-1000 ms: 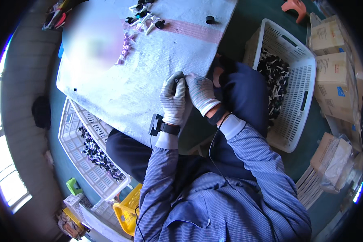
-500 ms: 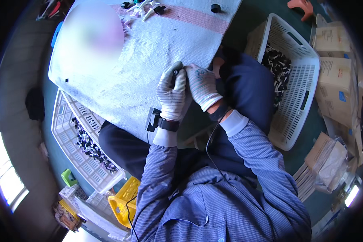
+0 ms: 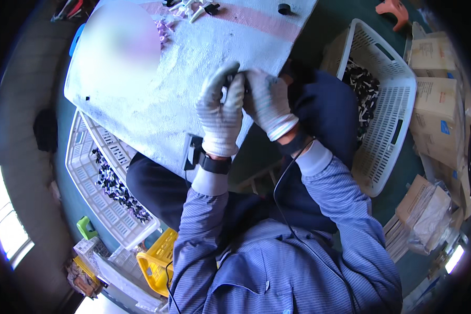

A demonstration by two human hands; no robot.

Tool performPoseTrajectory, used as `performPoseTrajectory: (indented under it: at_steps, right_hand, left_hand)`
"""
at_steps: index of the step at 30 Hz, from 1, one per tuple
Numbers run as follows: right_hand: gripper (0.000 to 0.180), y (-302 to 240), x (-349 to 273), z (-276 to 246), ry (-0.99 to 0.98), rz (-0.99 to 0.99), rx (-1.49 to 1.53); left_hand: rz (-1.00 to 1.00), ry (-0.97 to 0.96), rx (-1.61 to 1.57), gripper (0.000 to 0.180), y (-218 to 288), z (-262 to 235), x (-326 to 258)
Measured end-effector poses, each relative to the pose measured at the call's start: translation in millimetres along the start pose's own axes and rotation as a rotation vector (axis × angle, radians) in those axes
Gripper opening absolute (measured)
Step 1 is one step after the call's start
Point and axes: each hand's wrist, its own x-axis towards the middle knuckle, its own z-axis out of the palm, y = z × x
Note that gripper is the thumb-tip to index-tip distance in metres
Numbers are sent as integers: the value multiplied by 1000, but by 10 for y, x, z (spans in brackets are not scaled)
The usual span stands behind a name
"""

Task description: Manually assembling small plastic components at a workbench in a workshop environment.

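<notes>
Both my hands wear whitish knitted gloves and meet fingertip to fingertip above the near edge of the cloth-covered table (image 3: 178, 104). My left hand (image 3: 219, 120) is closed in a pinch around a small black part (image 3: 228, 80), mostly hidden by the fingers. Against it, my right hand (image 3: 269, 102) has its fingers curled and pressed together; what they hold is out of sight. At the table's far side lie white stemmed pieces (image 3: 193, 11), small pink pieces (image 3: 164, 32), a black cap (image 3: 212, 9) and, apart from these, a black ring (image 3: 284, 9).
A white basket (image 3: 397, 99) of black and white parts stands on the right, another white basket (image 3: 78, 152) with similar parts on the left. A yellow basket (image 3: 154, 267) is beside my left arm. Cardboard boxes (image 3: 434, 99) line the right. A blurred patch covers the table's far left.
Both hands have moved slightly away from my body. My right hand has turned, and the black part's round end, visible before in my left fingers, is now mostly covered.
</notes>
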Motion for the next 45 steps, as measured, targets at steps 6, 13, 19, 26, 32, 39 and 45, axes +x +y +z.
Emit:
performPoseTrajectory:
  at_steps: [6,13,19,26,32,39,45]
  right_hand:
    - [11,29,56,99,-160,42,-229]
    - [14,485,-196,245,-219,307,-192]
    - [14,203,-146,123,-250,260,-193]
    - [17,175,-172,136,-219,224,-180]
    - [29,130,-131,122,-338,302,-124]
    - [31,140,-143,123,-298,311,-52]
    - [29,55,-112,109,-334,365,-110]
  left_hand:
    - [116,-39,171,22,-137,-94,98]
    - [23,-171,179,24,-477,97,-81]
    - [-233,-30,-64,26,-473,14,-137]
    - [-224,73,-125,27,-425,13,-145]
    - [-265,110,-221,27,-338,3,-153]
    - [-251,108,-228,26,-230,-28,-127]
    - [-218,95,-222,28,-104,-29,-116]
